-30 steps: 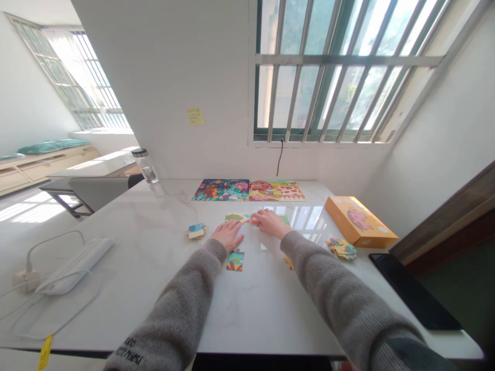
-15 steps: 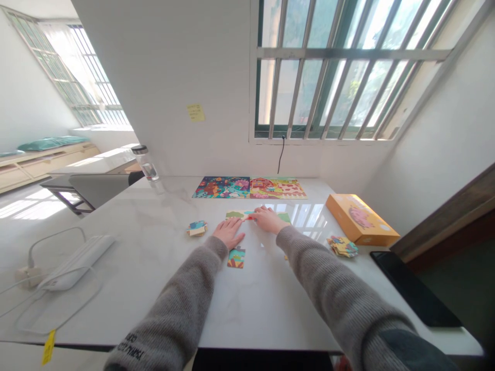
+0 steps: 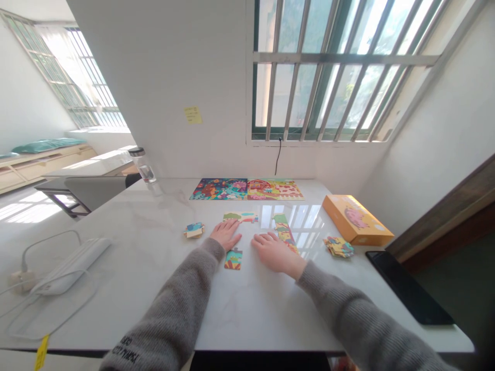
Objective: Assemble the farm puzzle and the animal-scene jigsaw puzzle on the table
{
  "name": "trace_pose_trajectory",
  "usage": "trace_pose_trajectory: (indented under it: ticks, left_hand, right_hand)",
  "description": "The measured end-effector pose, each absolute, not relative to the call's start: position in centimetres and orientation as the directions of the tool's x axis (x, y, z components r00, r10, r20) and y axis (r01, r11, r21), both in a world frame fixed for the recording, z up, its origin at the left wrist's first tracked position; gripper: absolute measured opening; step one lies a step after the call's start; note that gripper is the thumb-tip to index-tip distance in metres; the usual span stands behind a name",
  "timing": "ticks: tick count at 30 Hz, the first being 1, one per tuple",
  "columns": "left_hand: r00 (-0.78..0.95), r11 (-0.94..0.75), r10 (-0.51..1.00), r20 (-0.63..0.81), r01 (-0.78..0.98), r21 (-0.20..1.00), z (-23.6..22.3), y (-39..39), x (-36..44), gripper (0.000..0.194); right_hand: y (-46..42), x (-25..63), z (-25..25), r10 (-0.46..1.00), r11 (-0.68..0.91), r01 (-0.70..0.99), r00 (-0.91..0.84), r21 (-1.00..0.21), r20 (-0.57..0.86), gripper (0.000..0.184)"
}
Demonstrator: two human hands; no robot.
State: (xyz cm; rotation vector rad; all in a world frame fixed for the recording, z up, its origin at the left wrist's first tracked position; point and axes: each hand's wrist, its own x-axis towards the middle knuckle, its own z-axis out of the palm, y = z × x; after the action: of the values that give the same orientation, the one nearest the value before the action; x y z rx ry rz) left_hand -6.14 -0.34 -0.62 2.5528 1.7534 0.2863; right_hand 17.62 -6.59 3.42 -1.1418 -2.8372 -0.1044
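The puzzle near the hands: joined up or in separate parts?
In separate parts: white tabletop shows between the upper strip and the right strip.

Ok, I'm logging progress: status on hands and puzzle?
Left hand flat at top puzzle strip; right hand palm-down, nearest right strip. Strips apart. Left hand hides whatever's beneath.

Two hands (image 3: pixel 225 235). Two piles of puzzle pieces (image 3: pixel 193 230), too heaped to count each. Two bright pictures (image 3: pixel 218 189). One orange box (image 3: pixel 358 220). One bottle (image 3: pixel 143 167). One yellow note (image 3: pixel 192 115). One yellow tag (image 3: pixel 41 353). One black cord (image 3: pixel 278 157). One white power strip (image 3: pixel 75 267). One flat black slab (image 3: pixel 409 287).
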Motion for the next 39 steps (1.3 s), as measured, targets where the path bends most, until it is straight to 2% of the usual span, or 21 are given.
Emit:
trace_pose_trajectory:
  ticks: [14,18,22,25,27,33,39]
  left_hand:
    - [0.347,-0.365,0.928,0.139,0.92,0.141,-0.8,-0.4,-6.2,0.051]
    - [0.381,-0.421,0.901,0.209,0.884,0.203,-0.7,-0.4,-6.8,0.046]
    - [0.409,-0.505,0.846,0.342,0.822,0.265,0.7,-1.2,-9.0,0.034]
    - [0.292,-0.437,0.846,0.446,0.859,0.266,1.9,-2.3,-11.6,0.029]
    - [0.207,-0.356,0.86,0.466,0.898,0.259,2.4,-3.1,-13.5,0.027]
    - [0.011,-0.109,0.923,0.384,0.966,0.234,2.3,-4.2,-17.7,0.029]
    - [-0.01,-0.049,0.956,0.292,0.979,0.196,1.5,-3.7,-18.7,0.024]
  right_hand:
    - [-8.9,18.2,2.1,0.731,0.682,0.713,-0.665,-0.165,0.152,0.051]
    - [-9.0,18.3,2.3,0.721,0.692,0.696,-0.68,-0.191,0.138,0.05]
    - [-8.7,18.5,2.0,0.735,0.675,0.704,-0.665,-0.219,0.128,0.05]
    - [-8.6,18.6,1.5,0.736,0.674,0.702,-0.664,-0.232,0.128,0.051]
    - [-8.6,18.7,1.4,0.735,0.675,0.7,-0.665,-0.233,0.132,0.051]
    - [-8.8,18.7,1.6,0.738,0.67,0.704,-0.665,-0.235,0.113,0.05]
    - [-8.6,18.8,1.6,0.74,0.666,0.701,-0.663,-0.255,0.11,0.05]
